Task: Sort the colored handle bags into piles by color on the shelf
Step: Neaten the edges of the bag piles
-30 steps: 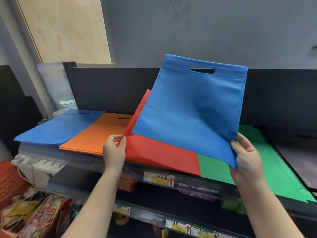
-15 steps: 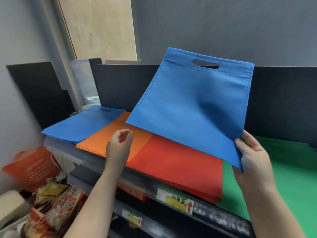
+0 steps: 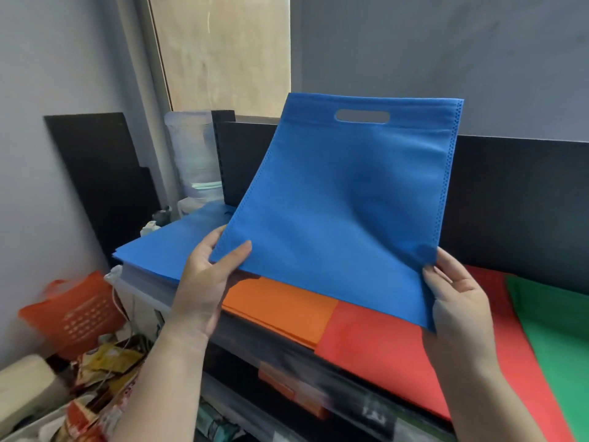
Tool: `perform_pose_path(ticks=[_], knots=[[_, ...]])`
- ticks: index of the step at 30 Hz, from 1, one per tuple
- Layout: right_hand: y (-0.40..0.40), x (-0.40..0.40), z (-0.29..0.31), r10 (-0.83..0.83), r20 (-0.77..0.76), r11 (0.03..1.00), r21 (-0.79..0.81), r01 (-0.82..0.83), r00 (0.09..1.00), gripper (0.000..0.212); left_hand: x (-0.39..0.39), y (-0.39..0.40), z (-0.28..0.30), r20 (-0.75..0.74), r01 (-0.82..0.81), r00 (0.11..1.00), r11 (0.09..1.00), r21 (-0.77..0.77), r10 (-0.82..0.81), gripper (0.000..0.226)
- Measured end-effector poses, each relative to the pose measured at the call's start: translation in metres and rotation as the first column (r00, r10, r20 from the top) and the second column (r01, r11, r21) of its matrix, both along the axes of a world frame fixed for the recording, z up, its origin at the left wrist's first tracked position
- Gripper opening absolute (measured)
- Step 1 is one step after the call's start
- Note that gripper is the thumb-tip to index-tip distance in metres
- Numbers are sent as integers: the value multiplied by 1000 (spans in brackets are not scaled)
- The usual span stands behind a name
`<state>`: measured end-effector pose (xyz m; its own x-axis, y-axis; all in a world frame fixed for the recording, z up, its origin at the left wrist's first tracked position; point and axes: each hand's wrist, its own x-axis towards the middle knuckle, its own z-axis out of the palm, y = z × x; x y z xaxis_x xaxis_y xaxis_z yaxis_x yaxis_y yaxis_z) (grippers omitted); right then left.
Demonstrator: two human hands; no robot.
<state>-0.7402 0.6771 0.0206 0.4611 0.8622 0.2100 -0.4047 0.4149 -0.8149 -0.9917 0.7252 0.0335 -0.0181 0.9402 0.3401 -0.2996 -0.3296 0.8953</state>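
both hands hold the blue bag (image 3: 344, 212) by its bottom corners: the left hand (image 3: 207, 279) pinches the lower left corner, thumb on the front and fingers behind, and the right hand (image 3: 455, 298) pinches the lower right corner the same way. the bag stands upright in the middle of the frame, handle slot at the top, lifted clear of the shelf (image 3: 242, 333)

what has just changed is the left hand: half a second ago it hovered free, holding nothing, below the bag's left edge; a second ago it was at the corner of the red pile (image 3: 382, 346). now it shares the load, so the bag is steadied flat for placing

the bag also sits further left than before, its lower edge now over the orange pile (image 3: 280, 301) and its left corner just beside the blue pile (image 3: 172, 247) at centre left. that pile looks like its destination, so the step seems nearly done. the green pile (image 3: 554, 317) lies at the right edge, untouched

the view itself has swung left too, showing more of the orange basket (image 3: 76, 314) at lower left
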Motion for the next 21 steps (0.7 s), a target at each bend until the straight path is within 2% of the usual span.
perform_pose_path(ticks=[2,6,9,13,18,21], knots=[[15,-25,-2,-11,15,1000,9,11,1000,32,-23,20,-7,-69,-108,992,994,23,110,22],[48,-83,-6,-23,97,999,25,21,995,32,-81,58,-18,-213,-252,941,965,76,263,30],[71,-129,-9,-24,213,999,35,17,977,37,-131,85,-24,-318,-310,893,948,76,318,25],[102,-180,-15,-44,376,997,-47,67,926,33,-189,118,-28,-433,-371,809,916,150,398,24],[136,-226,-28,-104,658,957,-136,254,746,34,-237,154,-41,-539,-356,745,918,174,392,23],[155,-242,-38,-88,787,913,-182,366,611,24,-253,175,-53,-601,-354,704,920,166,379,24]])
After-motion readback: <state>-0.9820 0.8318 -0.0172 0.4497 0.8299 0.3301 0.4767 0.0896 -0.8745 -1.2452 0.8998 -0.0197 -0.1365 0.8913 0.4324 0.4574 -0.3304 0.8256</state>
